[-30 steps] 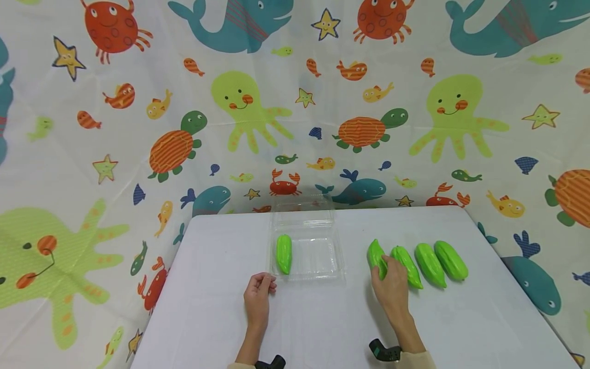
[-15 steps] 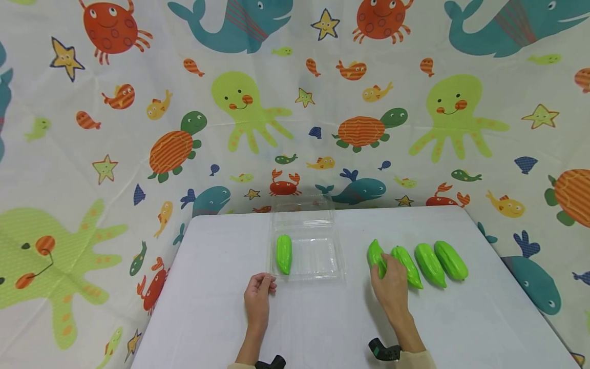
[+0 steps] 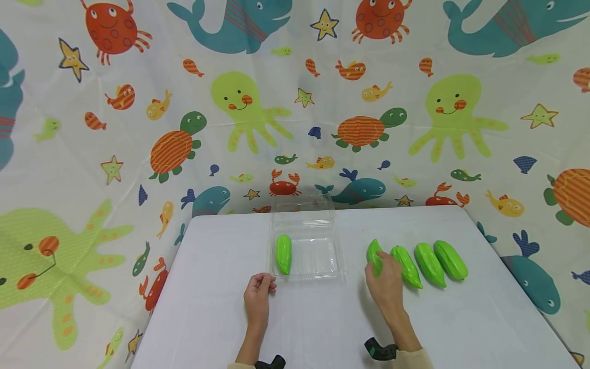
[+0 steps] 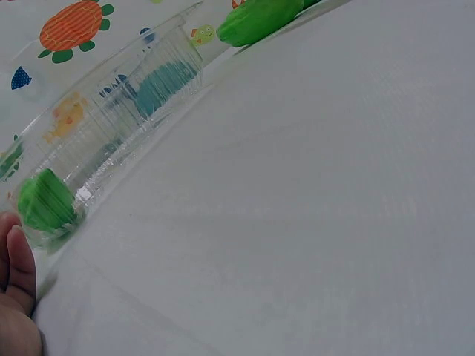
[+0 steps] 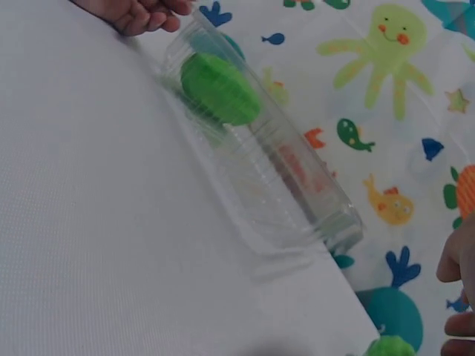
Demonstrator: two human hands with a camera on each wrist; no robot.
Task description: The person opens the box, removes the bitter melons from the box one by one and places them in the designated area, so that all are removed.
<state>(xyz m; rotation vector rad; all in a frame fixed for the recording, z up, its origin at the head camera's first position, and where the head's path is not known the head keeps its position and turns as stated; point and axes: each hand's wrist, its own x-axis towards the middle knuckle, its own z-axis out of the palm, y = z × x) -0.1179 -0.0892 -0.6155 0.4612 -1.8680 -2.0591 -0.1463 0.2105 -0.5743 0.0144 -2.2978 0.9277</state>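
Observation:
A clear plastic clamshell container (image 3: 318,277) lies open on the white table, with one bright green, ridged toy vegetable (image 3: 283,253) in its left side. My left hand (image 3: 258,300) pinches the container's front left corner. Over the leftmost of a row of similar green vegetables (image 3: 374,256) is my right hand (image 3: 386,284). In the right wrist view, the thumb and fingers (image 5: 462,256) are apart, with nothing seen between them. One end of a green vegetable (image 5: 390,346) shows below them. The hand hides that vegetable's near end in the head view.
Right of my right hand lie more green vegetables, among them one (image 3: 406,266) close beside it and another (image 3: 450,260) at the row's end. The container's raised lid (image 3: 303,207) leans at the table's back edge, before a backdrop (image 3: 299,128) printed with sea animals.
My right hand has shifted slightly left over the leftmost vegetable, which has hardly moved. The left hand and the container have stayed in place.

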